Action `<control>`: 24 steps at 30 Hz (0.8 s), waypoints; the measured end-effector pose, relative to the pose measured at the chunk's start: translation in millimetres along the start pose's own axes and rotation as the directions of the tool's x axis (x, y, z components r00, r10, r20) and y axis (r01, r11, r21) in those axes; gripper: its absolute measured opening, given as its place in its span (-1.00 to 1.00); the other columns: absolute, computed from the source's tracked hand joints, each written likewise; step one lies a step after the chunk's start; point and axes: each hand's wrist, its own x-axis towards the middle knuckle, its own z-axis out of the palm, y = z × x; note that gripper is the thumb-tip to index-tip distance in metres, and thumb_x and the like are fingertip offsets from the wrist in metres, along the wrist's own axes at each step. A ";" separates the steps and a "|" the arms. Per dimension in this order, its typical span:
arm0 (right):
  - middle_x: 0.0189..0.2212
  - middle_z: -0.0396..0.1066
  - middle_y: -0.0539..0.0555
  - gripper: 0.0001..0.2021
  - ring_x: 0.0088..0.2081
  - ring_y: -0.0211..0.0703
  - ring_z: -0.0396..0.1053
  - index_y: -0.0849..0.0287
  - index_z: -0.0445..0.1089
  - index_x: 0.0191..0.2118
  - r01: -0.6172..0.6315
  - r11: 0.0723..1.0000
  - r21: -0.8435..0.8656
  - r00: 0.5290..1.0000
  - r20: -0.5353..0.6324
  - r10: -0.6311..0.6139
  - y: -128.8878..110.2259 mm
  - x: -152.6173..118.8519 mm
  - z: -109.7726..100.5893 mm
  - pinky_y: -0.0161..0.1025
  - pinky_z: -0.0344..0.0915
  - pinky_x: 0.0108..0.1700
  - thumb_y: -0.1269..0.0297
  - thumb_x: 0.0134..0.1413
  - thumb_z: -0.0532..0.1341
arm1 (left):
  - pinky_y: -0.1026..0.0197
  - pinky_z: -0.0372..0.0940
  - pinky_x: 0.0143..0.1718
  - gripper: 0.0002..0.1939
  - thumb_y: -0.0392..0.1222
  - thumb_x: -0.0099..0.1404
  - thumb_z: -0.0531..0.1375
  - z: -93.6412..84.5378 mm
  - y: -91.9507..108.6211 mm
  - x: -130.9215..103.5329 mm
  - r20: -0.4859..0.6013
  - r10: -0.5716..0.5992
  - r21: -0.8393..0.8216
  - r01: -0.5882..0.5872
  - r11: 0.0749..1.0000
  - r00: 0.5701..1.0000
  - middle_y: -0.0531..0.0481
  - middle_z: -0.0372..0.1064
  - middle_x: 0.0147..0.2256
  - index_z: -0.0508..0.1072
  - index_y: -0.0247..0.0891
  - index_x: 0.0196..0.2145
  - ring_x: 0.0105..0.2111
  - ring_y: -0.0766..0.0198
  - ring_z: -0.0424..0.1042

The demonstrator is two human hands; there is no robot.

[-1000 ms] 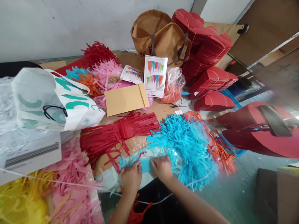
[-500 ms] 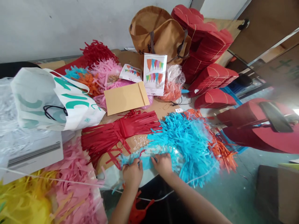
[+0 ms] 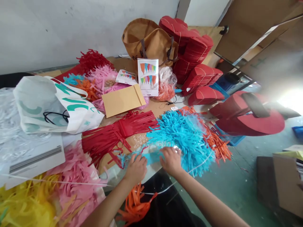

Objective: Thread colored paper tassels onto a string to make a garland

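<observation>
Blue tissue-paper strip: on the bench, near front edge, between the hands. Left hand palm down at its left end, fingers half-curled; right hand at its right end, fingers loosely bent, beside blue fringe pile. Pinch or mere contact: can't tell. Just changed: gap widened, more strip bared; suggests spreading flat. Versus earlier frame: view swung right, orange tassel below more exposed.

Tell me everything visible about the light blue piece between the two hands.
The light blue piece looks like thin tissue paper. A smooth, plain band shows between the left hand and right hand, which seem to rest on it. Its ends are unclear. It lies roughly flat near the front edge of the table, with fluffy blue fringe to its right.
</observation>
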 end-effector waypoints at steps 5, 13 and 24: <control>-0.15 0.51 0.13 -0.79 -0.09 -0.03 0.34 0.15 0.48 -0.18 0.384 0.916 0.114 0.899 0.180 -0.399 -2.8 0.2 19.0 0.00 -0.06 0.18 0.44 0.16 0.12 | -0.19 -0.22 0.29 -0.71 -0.16 0.27 0.14 -9.8 4.3 -4.3 -0.038 0.027 0.024 -0.026 0.999 0.999 -0.11 0.47 -0.19 0.45 -0.20 -0.06 0.08 -0.01 0.26; -0.19 0.52 0.09 -0.75 -0.12 -0.02 0.37 0.12 0.46 -0.11 0.293 0.935 0.200 0.926 0.183 -0.329 11.2 24.0 19.0 -0.01 0.01 0.12 0.15 0.12 0.24 | -0.22 -0.16 0.25 -0.83 -0.29 0.26 0.17 2.0 -1.1 -0.4 -0.181 -0.110 -0.073 0.098 0.992 0.977 0.05 0.54 -0.25 0.50 -0.08 -0.23 -0.01 0.07 0.36; -0.29 0.49 0.01 -0.86 -0.16 -0.10 0.30 0.07 0.50 -0.32 0.208 0.950 0.233 0.959 0.142 -0.244 24.6 34.7 29.4 -0.08 -0.03 -0.07 0.18 0.20 0.25 | -0.19 -0.08 0.19 -0.85 -0.16 0.32 0.18 11.0 -8.8 -13.4 -0.289 -0.334 -0.216 0.278 0.936 0.897 0.12 0.58 -0.29 0.56 -0.06 -0.36 -0.09 0.08 0.41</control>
